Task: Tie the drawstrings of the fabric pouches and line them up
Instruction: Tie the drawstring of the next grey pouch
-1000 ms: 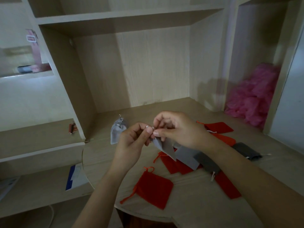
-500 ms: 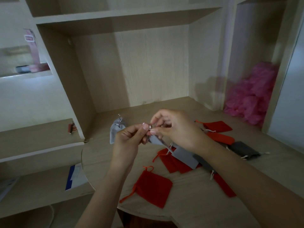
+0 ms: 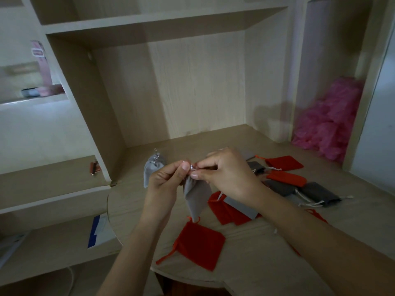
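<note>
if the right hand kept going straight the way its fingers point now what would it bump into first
The right hand points leftward, fingertips pinching at the top of the light grey pouch. Going straight on, it would first meet the left hand, whose fingertips are right against it, though depth is uncertain.

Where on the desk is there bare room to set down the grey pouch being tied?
Bare desk lies behind both hands, up to the back wall, and beside the tied grey pouch. The right side is crowded with red and grey pouches; a red pouch takes the near edge.
</note>
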The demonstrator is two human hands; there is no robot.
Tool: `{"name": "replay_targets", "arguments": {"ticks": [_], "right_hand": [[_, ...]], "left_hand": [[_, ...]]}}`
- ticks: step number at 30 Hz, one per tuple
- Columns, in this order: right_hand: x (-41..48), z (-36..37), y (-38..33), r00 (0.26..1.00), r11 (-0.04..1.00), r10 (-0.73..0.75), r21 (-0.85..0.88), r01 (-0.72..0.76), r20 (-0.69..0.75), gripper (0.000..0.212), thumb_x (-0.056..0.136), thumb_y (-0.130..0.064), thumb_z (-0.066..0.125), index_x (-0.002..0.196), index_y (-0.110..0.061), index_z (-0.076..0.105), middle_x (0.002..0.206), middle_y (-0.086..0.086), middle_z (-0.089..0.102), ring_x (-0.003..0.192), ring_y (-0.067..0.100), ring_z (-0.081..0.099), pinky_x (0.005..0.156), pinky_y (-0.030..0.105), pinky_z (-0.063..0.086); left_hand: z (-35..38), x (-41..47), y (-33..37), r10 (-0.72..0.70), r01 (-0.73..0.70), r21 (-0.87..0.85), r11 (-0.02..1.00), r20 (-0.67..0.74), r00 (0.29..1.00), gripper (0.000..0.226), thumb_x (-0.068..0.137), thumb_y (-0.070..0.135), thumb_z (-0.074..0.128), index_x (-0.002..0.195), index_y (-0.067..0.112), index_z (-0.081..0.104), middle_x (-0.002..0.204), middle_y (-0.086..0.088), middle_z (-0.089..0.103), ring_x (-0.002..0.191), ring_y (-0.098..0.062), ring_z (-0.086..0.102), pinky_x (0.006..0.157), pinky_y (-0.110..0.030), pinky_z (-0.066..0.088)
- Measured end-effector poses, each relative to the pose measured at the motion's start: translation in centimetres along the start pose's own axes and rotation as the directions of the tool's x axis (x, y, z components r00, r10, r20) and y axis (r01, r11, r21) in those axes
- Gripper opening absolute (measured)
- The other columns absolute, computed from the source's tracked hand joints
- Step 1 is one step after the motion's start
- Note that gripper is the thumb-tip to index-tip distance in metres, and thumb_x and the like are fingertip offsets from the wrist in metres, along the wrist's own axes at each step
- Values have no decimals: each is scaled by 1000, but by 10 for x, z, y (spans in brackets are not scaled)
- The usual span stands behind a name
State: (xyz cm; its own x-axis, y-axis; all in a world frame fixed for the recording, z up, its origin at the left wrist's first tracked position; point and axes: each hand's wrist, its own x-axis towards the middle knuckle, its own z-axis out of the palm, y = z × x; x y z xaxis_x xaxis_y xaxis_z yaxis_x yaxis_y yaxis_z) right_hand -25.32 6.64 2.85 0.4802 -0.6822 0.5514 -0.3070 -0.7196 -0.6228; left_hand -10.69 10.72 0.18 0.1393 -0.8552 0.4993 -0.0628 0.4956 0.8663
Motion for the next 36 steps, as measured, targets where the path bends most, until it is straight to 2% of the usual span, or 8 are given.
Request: {"name": "replay_targets", "arguments": {"ticks": [6, 10, 13, 15, 18, 23, 26, 36], "right_hand": [[0, -14, -6, 977, 995, -5, 100, -17, 214, 11, 81, -16, 72, 88, -11, 77, 65, -1, 64, 61, 2, 56, 58, 14, 41], [1, -14, -5, 967, 995, 49, 69, -68, 250, 10, 82, -17, 71, 88, -11, 77, 63, -1, 63, 59, 1, 56, 58, 15, 42], [-1, -14, -6, 969, 992, 108, 36, -119, 224, 10, 84, -19, 69, 86, -13, 77, 63, 8, 65, 52, 2, 48, 49, 14, 35], [-3, -14, -7, 971, 991, 127, 22, -134, 203, 10, 84, -20, 69, 86, -15, 78, 64, 10, 66, 48, 4, 44, 45, 15, 31], [-2, -12, -6, 972, 985, 172, -6, -173, 161, 9, 83, -21, 70, 87, -18, 78, 64, 7, 67, 49, 5, 46, 48, 20, 33], [-1, -15, -10, 965, 962, 227, 124, -243, 132, 23, 89, -29, 62, 87, -10, 75, 71, 3, 71, 61, 5, 62, 64, 16, 49], [0, -18, -14, 936, 856, 303, 380, -350, 179, 41, 94, -33, 52, 92, 3, 71, 76, 10, 71, 64, 12, 65, 66, 19, 51], [6, -17, -7, 768, 359, 425, 690, -628, 478, 16, 88, -13, 60, 74, -9, 65, 61, 0, 61, 47, 3, 48, 44, 11, 38]], "left_hand": [[-29, 8, 6, -44, 41, 16, 999, 337, 940, 27, 77, 47, 67, 71, 21, 73, 70, 6, 64, 71, -5, 56, 70, -15, 45], [-34, 13, 22, -35, -39, 208, 977, 340, 940, 15, 76, 15, 65, 80, 5, 75, 75, 3, 73, 74, -5, 66, 71, -16, 49], [-33, 15, 28, 2, -131, 359, 924, 337, 941, 12, 72, 17, 69, 81, 16, 77, 81, 2, 74, 78, -19, 68, 75, -34, 53], [-31, 14, 29, 36, -170, 432, 886, 299, 953, 12, 71, 23, 71, 80, 22, 77, 80, 7, 74, 77, -14, 69, 76, -33, 54], [-27, 10, 28, 238, -393, 597, 699, 324, 916, 14, 73, 34, 73, 84, 26, 75, 78, 16, 72, 72, 0, 66, 68, -24, 53], [-26, 10, 19, 541, -581, 742, 335, 354, 763, 17, 82, 25, 63, 85, 14, 76, 77, 3, 72, 74, -6, 57, 67, -23, 46], [-27, 8, 17, 646, -620, 751, 230, 358, 674, 11, 83, 12, 66, 86, 6, 75, 81, -1, 72, 78, -10, 57, 71, -24, 43], [-14, 6, 18, 715, -680, 701, 214, 362, 598, 9, 80, 1, 69, 88, 0, 74, 89, -3, 72, 85, -12, 59, 81, -17, 46]]}}
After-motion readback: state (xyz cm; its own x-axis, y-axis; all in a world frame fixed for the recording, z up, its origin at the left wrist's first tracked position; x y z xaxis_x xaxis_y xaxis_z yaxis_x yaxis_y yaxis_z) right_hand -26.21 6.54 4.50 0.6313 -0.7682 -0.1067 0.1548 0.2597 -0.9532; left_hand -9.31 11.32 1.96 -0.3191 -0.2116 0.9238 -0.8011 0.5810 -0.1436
